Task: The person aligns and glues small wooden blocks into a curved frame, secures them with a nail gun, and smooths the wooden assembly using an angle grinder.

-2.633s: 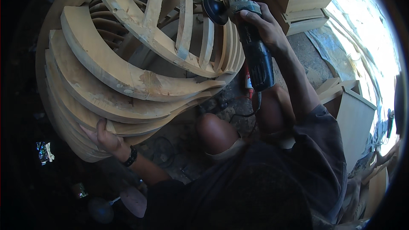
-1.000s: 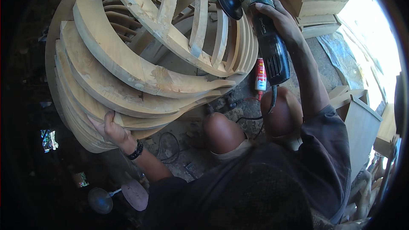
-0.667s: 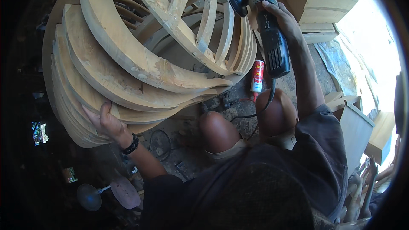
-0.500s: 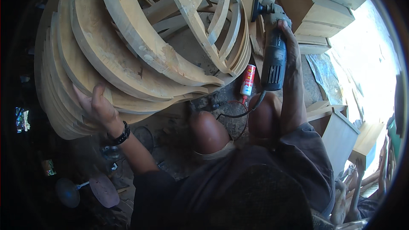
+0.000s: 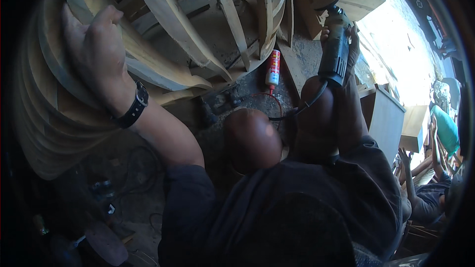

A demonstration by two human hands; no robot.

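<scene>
An angle grinder [image 5: 334, 52] with a dark body is held up by my right hand [image 5: 353, 44], fingers wrapped round its housing. Its disc end points away from me, close to the brown wooden pieces at the upper right. My left hand [image 5: 105, 52], with a black watch on the wrist, grips a curved rib [image 5: 53, 52] of a large rounded wooden frame [image 5: 161, 12]; some of its fingertips are hidden. The grinder's black cord [image 5: 302, 107] hangs past my knees.
A red and white glue bottle [image 5: 273, 69] stands nozzle-down in the picture, near the frame's edge. Wooden boxes [image 5: 383, 113] are at my right. Another person [image 5: 429, 195] is at the far right, by a green bundle [image 5: 445, 131]. A round-ended object [image 5: 105, 242] lies lower left.
My left hand has moved up and forward along the ribs. The grinder has shifted slightly right and remains in my right hand. The view has turned, and the other person shows more.
</scene>
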